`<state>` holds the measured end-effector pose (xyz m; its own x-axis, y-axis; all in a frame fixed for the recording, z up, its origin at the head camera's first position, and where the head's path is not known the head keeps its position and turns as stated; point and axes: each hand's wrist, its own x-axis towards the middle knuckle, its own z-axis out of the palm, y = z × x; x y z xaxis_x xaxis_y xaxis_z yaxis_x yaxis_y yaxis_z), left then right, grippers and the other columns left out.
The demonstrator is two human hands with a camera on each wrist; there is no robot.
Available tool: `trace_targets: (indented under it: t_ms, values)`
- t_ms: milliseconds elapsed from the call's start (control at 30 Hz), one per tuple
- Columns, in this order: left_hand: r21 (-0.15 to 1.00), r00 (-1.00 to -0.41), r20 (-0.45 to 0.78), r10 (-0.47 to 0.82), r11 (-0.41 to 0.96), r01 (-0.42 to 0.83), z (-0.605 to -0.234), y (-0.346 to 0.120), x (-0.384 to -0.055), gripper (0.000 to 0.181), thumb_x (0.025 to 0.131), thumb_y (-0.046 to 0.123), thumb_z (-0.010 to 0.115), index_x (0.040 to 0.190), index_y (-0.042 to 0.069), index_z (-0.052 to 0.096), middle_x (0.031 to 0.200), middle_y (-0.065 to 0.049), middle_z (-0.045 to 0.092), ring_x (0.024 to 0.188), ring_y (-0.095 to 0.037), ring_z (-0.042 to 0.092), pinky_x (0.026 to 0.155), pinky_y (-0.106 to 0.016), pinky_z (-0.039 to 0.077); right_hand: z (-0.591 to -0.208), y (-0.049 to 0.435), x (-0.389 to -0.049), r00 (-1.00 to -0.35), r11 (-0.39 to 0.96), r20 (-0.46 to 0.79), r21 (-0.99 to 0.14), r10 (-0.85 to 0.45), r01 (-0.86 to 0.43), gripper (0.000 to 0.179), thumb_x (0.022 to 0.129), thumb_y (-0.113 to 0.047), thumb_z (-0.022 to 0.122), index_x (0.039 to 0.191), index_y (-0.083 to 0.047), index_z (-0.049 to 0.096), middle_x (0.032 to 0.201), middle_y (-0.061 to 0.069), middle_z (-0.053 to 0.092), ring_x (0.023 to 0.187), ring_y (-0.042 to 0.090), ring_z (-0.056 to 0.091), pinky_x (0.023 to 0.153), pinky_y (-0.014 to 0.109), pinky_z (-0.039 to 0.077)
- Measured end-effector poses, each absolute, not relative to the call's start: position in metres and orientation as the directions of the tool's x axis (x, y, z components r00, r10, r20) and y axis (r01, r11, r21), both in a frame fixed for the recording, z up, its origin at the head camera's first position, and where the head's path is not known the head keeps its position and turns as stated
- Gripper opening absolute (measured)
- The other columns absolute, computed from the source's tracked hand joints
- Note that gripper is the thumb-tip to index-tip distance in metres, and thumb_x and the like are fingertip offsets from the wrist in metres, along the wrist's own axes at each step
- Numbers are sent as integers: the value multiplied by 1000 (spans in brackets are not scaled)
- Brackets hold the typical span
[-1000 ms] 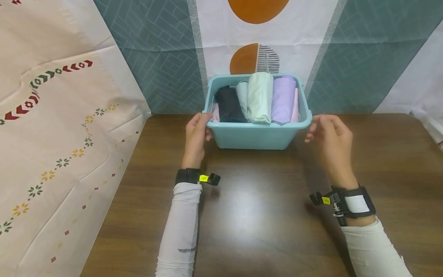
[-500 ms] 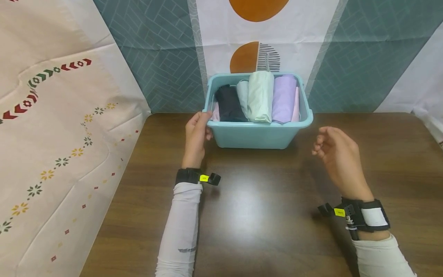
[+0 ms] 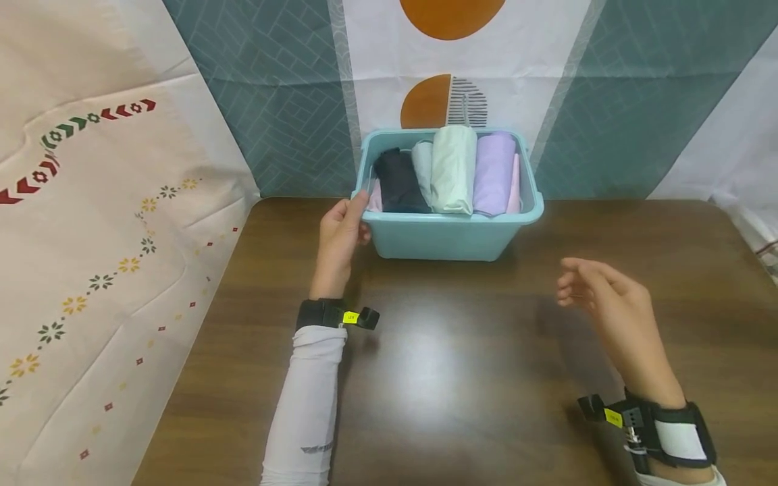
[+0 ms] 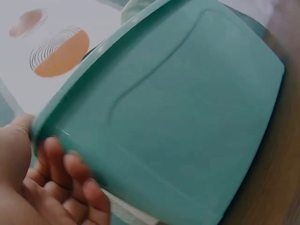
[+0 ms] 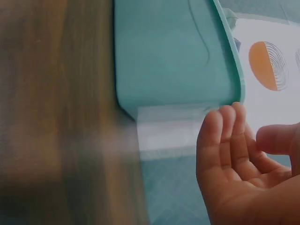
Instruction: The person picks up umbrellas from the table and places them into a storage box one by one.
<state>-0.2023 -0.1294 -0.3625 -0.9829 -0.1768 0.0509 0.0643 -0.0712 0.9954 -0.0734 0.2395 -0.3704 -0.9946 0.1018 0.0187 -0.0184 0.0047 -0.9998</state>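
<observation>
A light teal plastic bin [image 3: 437, 237] stands at the back of the table, holding rolled cloths: a black roll [image 3: 398, 182], a pale blue one [image 3: 423, 165], a mint green one [image 3: 454, 169], a lilac one [image 3: 493, 174] and bits of pink at both ends. My left hand [image 3: 339, 236] grips the bin's front left corner, thumb over the rim and fingers curled underneath, as the left wrist view also shows. Apart from the bin, my right hand [image 3: 608, 297] hovers over the table at the right, fingers loosely bent with nothing in them.
The brown wooden table [image 3: 425, 351] has a glare spot in its middle. A patterned curtain [image 3: 298, 101] hangs right behind the bin. Cream embroidered cloth [image 3: 121, 270] borders the left side, and white fabric [image 3: 729, 155] hangs at the back right.
My right hand has left the bin's right corner and drawn back toward the front right. The left hand keeps its grip, and the bin stays in place.
</observation>
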Motion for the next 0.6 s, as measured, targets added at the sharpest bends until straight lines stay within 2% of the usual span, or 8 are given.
trace_targets:
  t_ms: [67, 233, 333, 433, 500, 600]
  values:
    - [999, -984, 53, -169, 12, 51, -358, -131, -194, 49, 90, 55, 59, 86, 7, 54, 72, -8, 50, 60, -18, 49, 58, -32, 42, -370, 239, -62, -992, 29, -1, -1000, 130, 4, 44, 99, -32, 54, 130, -1, 57, 111, 19, 61, 98, 28, 62, 82, 30, 50]
    - [970, -990, 65, -129, 240, 33, -347, -141, -161, 51, 98, 55, 45, 97, 6, 58, 82, -12, 60, 69, -27, 58, 64, -35, 49, -366, 235, -38, -986, -85, -37, -996, 163, 23, 44, 100, -28, 54, 135, 0, 54, 121, 19, 61, 109, 29, 60, 91, 32, 46]
    - [934, -993, 55, -100, 356, 16, -341, -150, -136, 46, 99, 52, 45, 96, 8, 60, 84, -9, 62, 73, -26, 61, 66, -37, 51, -363, 231, -25, -981, -137, -36, -991, 190, 10, 44, 101, -25, 52, 136, 1, 52, 124, 21, 59, 113, 30, 59, 93, 33, 44]
    - [890, -997, 23, -73, 456, -13, -338, -157, -113, 43, 99, 52, 46, 95, 12, 61, 85, -5, 63, 76, -22, 62, 68, -36, 50, -361, 229, -18, -972, -114, -20, -993, 236, -7, 43, 100, -24, 53, 135, 1, 53, 124, 20, 60, 112, 28, 59, 92, 33, 45]
    - [844, -998, -8, -69, 535, -44, -338, -160, -100, 41, 99, 51, 46, 95, 14, 62, 87, -2, 64, 78, -21, 60, 68, -35, 48, -362, 229, -15, -965, -18, 6, -1000, 261, -11, 42, 100, -25, 53, 135, -1, 54, 123, 19, 61, 110, 24, 61, 89, 30, 46]
    - [737, -994, -61, -85, 668, -103, -340, -161, -80, 36, 100, 48, 45, 101, 17, 64, 92, 0, 64, 83, -20, 59, 70, -36, 46, -366, 229, -11, -959, 297, 63, -954, 275, 23, 41, 101, -30, 49, 138, -12, 54, 122, 9, 63, 106, 10, 63, 83, 20, 48]
